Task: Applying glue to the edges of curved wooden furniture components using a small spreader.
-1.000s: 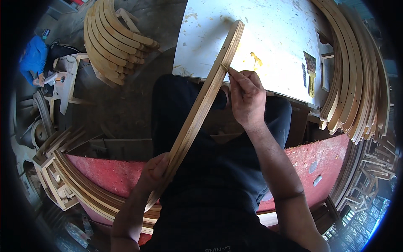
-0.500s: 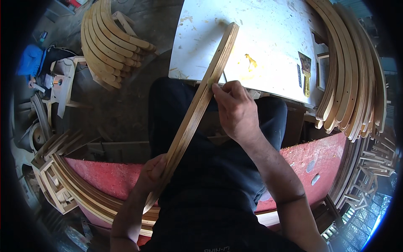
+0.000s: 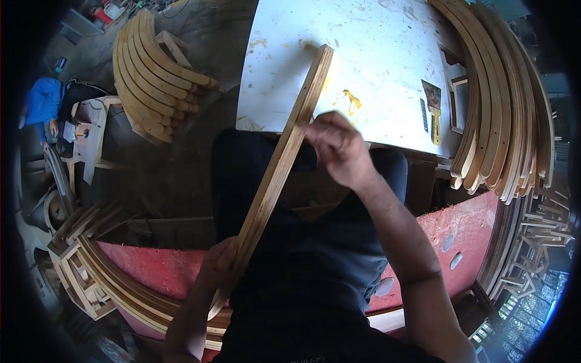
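Observation:
A long, slightly curved plywood strip (image 3: 275, 172) slants across my lap, its far end over the white tabletop. Near its lower end, my left hand (image 3: 221, 260) is closed around it. My right hand (image 3: 339, 145) has its fingers pinched together at the strip's edge, past the middle. Motion blurs those fingertips, and whatever they hold cannot be made out. Yellow-brown filler paste (image 3: 351, 101) lies smeared on the white tabletop (image 3: 290, 85). To its right rests a scraper (image 3: 434, 112) with a yellow handle and a stained blade, beside a dark narrow strip (image 3: 424, 115).
Curved wooden pieces are stacked at the right (image 3: 496, 103) and far left (image 3: 154, 78). Red panels (image 3: 451, 242) and more curved strips (image 3: 130, 287) lie around my seat. A person in blue (image 3: 43, 100) works at the far left beside a wooden frame (image 3: 91, 136).
My right hand has shifted slightly against the strip's edge and is blurred now. The strip's far end sits a little lower and further left in view. My left hand keeps its hold.

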The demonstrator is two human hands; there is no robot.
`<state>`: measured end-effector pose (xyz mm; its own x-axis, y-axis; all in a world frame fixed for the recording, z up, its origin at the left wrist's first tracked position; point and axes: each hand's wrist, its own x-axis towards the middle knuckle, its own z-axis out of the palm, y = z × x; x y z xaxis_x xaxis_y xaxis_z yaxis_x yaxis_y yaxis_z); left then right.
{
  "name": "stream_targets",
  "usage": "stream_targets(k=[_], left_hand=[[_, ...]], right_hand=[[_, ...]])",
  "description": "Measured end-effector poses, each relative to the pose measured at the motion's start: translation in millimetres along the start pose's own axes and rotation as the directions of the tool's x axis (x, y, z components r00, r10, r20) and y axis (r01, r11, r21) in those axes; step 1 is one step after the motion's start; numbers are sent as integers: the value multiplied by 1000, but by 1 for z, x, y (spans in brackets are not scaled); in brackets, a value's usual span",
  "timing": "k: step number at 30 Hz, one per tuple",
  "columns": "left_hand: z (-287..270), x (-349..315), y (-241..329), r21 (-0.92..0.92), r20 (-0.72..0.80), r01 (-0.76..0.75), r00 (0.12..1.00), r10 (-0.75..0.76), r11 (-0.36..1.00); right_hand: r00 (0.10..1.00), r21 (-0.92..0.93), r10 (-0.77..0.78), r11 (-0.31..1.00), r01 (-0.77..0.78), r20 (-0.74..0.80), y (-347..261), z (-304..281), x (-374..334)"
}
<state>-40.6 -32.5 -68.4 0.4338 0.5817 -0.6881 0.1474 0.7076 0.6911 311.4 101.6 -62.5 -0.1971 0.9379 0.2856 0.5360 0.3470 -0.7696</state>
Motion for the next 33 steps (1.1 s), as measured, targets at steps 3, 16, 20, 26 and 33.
stream_targets(k=[3, 16, 20, 26, 33], left_hand=[[-2, 0, 7, -32, 33, -23, 999, 24, 999], [-1, 16, 39, -91, -41, 161, 985, -165, 983], [0, 22, 50, -60, -22, 190, 981, -192, 980], [9, 49, 75, -150, 36, -12, 999, 18, 989], [27, 146, 125, -407, 213, 46, 976, 46, 912]], right_hand=[[1000, 219, 24, 975, -27, 17, -8, 1, -21], [943, -513, 53, 829, -225, -327, 108, -42, -25], [954, -595, 62, 769, -233, -294, 106, -38, -26], [973, -586, 85, 785, -199, -216, 99, -37, -31], [965, -244, 217, 938, -248, -147, 88, -50, -50]])
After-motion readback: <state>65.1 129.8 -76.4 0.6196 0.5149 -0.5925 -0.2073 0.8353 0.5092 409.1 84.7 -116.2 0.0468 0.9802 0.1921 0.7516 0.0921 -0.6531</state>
